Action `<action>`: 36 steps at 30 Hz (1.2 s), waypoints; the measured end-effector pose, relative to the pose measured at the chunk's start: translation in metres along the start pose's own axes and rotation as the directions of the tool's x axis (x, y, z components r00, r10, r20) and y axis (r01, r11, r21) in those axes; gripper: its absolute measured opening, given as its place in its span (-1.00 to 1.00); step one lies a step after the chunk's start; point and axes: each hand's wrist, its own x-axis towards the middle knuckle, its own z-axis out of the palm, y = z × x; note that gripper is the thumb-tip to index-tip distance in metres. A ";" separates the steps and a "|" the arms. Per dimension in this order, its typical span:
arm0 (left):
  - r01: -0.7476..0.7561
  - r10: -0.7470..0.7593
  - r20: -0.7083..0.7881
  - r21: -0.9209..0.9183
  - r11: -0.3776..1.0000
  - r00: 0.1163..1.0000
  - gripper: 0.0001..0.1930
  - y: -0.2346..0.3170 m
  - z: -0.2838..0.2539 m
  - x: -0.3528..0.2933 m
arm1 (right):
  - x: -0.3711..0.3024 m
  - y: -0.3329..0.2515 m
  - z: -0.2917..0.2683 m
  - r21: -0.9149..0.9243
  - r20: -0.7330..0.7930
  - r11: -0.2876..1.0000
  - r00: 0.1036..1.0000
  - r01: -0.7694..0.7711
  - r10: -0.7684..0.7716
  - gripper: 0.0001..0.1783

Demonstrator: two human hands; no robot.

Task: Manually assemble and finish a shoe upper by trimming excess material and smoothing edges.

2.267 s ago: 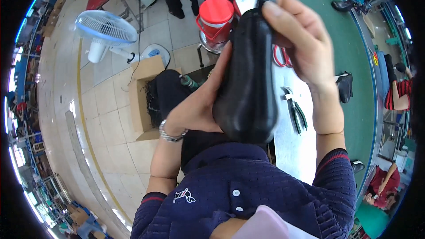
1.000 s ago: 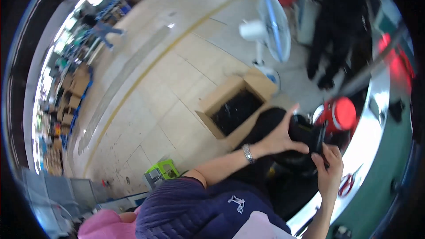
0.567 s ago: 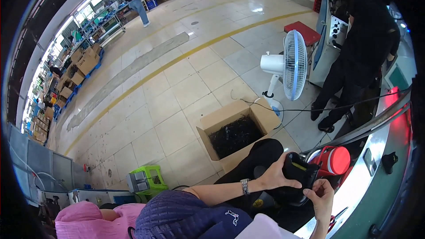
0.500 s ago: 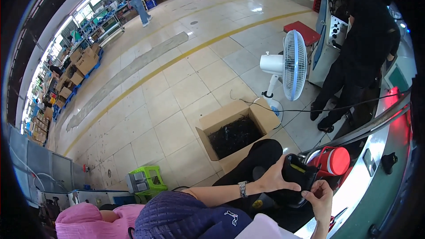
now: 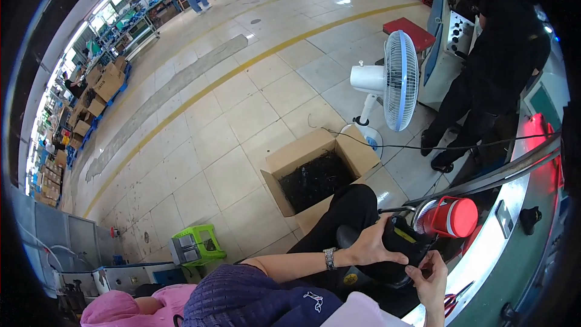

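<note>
A black shoe-like item [image 5: 404, 241] with a yellow-green strip in its opening rests over my lap, tilted. My left hand [image 5: 370, 246], with a metal watch on the wrist, wraps round its near left side, thumb pointing toward the right. At its right edge, my right hand [image 5: 431, 277] has thumb and fingers pinched together against the black material. Whether a thread or other small bit sits in that pinch is too small to tell. The item's underside is partly hidden by my hands and dark clothing.
An open carton [image 5: 315, 178] of black scraps stands ahead, beside a white fan [image 5: 396, 82]. On the bench to the right are a red-lidded jug [image 5: 461, 218], a phone [image 5: 504, 218] and red-handled scissors [image 5: 451, 304]. A dark cable [image 5: 436, 147] crosses above the floor. A person in black [image 5: 496, 60] stands far right.
The view has shifted a little, so the floor and carton sit slightly differently. My right hand has moved slightly left; both hands stay on the black item.
</note>
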 end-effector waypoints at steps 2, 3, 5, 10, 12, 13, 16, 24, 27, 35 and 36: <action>-0.004 0.005 0.021 -0.015 1.000 1.000 0.10 -0.005 -0.001 0.004 | 0.001 0.002 0.003 -0.089 -0.020 0.986 0.990 0.137 -0.140 -0.65; -0.011 0.012 0.041 -0.030 0.999 0.999 0.09 -0.008 -0.001 0.005 | 0.000 -0.002 0.004 -0.108 -0.031 0.986 0.991 0.126 -0.130 -0.66; -0.020 0.021 0.049 -0.031 0.999 0.999 0.08 -0.012 -0.001 0.009 | 0.000 -0.007 0.004 -0.130 -0.046 0.986 0.992 0.108 -0.115 -0.66; -0.064 0.068 0.066 -0.059 0.996 0.996 0.06 -0.016 -0.001 0.015 | -0.001 -0.013 0.005 -0.204 -0.093 0.976 0.991 0.078 -0.099 -0.67; -0.105 0.108 0.054 -0.053 0.993 0.993 0.04 -0.010 -0.002 0.019 | 0.001 -0.016 0.005 -0.204 -0.127 0.973 0.982 0.113 -0.140 -0.68; -0.079 0.083 0.075 -0.052 0.996 0.994 0.02 -0.011 -0.004 0.021 | 0.001 -0.019 0.005 -0.206 -0.118 0.970 0.981 0.128 -0.155 -0.68; -0.096 0.103 0.057 -0.106 0.990 0.993 0.00 -0.003 -0.009 0.024 | 0.002 -0.031 0.002 -0.210 -0.107 0.964 0.977 0.162 -0.187 -0.69; -0.470 0.349 0.375 0.305 0.828 0.859 -0.02 0.069 -0.046 -0.048 | -0.010 -0.047 0.017 0.046 -0.122 0.968 0.963 0.249 -0.242 -0.68; -0.432 0.351 0.276 0.335 0.837 0.895 -0.06 0.070 -0.041 -0.065 | -0.018 -0.057 0.024 0.320 0.020 0.932 0.983 0.169 -0.185 -0.72; -0.495 0.439 0.228 0.384 0.779 0.869 -0.24 0.078 -0.072 -0.045 | 0.004 -0.034 0.030 0.598 0.104 0.755 0.908 0.269 -0.406 -0.44; -0.508 0.447 0.243 0.372 0.776 0.861 -0.26 0.077 -0.067 -0.045 | 0.007 -0.027 0.030 0.615 0.090 0.732 0.896 0.294 -0.435 -0.41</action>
